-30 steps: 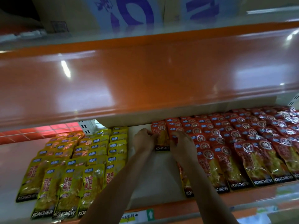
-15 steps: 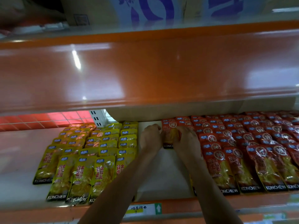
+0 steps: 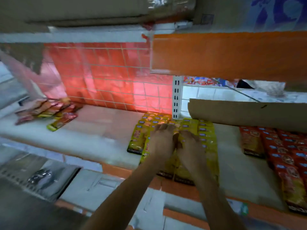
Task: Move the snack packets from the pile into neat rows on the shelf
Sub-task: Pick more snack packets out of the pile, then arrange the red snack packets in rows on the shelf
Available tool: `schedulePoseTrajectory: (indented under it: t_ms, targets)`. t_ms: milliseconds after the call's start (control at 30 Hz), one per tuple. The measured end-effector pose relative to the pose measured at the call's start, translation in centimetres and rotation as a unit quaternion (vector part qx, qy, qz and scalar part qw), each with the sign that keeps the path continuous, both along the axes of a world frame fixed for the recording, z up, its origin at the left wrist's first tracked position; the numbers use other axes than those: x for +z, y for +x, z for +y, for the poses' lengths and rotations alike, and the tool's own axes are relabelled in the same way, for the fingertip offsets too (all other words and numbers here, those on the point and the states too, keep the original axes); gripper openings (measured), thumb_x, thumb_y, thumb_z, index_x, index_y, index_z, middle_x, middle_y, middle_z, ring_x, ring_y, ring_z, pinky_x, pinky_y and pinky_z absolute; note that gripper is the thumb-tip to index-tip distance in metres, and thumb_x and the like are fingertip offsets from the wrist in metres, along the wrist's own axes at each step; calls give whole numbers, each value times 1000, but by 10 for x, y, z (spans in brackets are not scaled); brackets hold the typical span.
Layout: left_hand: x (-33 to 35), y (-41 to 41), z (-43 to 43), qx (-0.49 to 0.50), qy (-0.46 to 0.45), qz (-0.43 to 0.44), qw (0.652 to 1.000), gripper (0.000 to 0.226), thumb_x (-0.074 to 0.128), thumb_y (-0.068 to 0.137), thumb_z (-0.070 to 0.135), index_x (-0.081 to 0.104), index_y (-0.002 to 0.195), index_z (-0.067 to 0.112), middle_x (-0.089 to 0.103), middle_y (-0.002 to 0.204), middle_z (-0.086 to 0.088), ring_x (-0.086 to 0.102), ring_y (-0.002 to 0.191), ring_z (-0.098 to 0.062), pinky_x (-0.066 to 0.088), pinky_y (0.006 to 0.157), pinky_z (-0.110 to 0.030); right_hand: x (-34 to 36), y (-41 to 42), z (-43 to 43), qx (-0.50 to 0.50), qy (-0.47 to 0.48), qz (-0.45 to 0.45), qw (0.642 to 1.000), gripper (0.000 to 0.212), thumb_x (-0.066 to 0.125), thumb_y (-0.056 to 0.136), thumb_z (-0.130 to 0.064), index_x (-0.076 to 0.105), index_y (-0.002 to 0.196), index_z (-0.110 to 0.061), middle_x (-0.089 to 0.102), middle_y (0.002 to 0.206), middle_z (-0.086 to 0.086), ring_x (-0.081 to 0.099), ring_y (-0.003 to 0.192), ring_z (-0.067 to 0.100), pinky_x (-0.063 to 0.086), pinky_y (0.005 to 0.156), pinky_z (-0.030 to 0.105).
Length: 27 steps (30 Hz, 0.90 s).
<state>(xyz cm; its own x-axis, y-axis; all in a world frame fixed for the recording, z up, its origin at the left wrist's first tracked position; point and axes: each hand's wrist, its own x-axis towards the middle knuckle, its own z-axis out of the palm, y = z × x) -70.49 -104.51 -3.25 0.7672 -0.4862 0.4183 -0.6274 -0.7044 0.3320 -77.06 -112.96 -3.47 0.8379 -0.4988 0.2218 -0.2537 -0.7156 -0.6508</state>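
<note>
Yellow packets [image 3: 206,130] are pressed on the shelf [image 3: 99,131]
Left hand [image 3: 162,141] and right hand [image 3: 191,147] are laid on them side by side; both grips are released.

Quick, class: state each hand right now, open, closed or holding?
Left hand: open, fingers flat on the yellow packets.
Right hand: open, resting on the same packets.

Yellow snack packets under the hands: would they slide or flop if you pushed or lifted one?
Probably slippery: the yellow snack packets look glossy and lie overlapped on a smooth shelf, so a push may shift the row. Likely light and floppy: they are thin, flat pouches.
</note>
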Motion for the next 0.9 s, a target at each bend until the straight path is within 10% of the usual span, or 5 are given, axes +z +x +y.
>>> schedulePoseTrajectory:
  t_ms: [167, 400, 900]
  targets:
    - [-6, 32, 114, 75, -8, -21, 997, 29, 55, 81, 35, 69, 94, 13, 69, 88, -11, 61, 85, -37, 51, 66, -38, -7, 38, 105, 69, -8, 10, 998, 31, 59, 74, -2, 65, 103, -9, 66, 105, 15, 59, 103, 36, 45, 83, 40]
    - [-13, 54, 234, 159, -27, 6, 987, 44, 61, 91, 34, 58, 129, 13, 63, 123, -12, 54, 114, -36, 47, 87, -43, -19, 74, 214, 135, -2, 29, 990, 49, 59, 90, -14, 48, 137, -14, 48, 142, 4, 41, 130, 24, 26, 109, 28]
    - [-30, 178, 365, 287, 26, 70, 955, 58, 60, 89, 41, 42, 138, 14, 46, 138, -8, 40, 125, -30, 41, 94, -40, -21, 226, 325, 207, 8, 76, 975, 43, 55, 93, -19, 46, 135, -15, 47, 142, 5, 39, 132, 26, 29, 108, 31]
